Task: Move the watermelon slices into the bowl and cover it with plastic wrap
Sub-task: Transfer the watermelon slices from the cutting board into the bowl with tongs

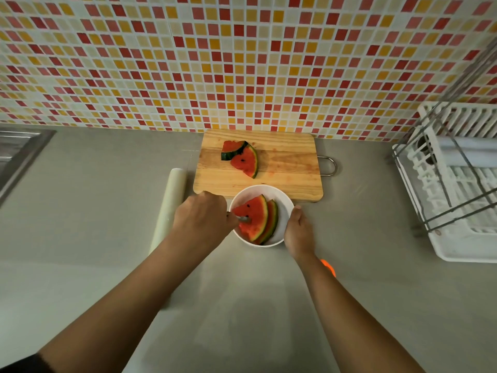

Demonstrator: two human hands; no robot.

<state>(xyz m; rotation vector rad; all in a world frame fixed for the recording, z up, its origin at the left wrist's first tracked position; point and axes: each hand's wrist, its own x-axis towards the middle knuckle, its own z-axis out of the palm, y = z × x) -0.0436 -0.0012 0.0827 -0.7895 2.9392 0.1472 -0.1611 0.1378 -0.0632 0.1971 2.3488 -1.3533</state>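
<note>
Pretty clearly a home kitchen. The far wall is a mosaic backsplash of small red, orange, yellow and cream tiles (242, 63), running along a smooth grey countertop (94, 211). Far left there's the corner of a stainless steel sink (18, 154), and on the right a white plastic dish rack in a grey wire frame (462, 211). Against the wall sits a rectangular wooden cutting board (285, 168) with a metal loop handle, and red watermelon slices with green rind (243, 160) lie on it. There are more in a round white bowl (285, 204) on its near side, one with a small metal utensil (243, 218) stuck in it. A whitish roll of plastic wrap (169, 205) lies to the left.
</note>
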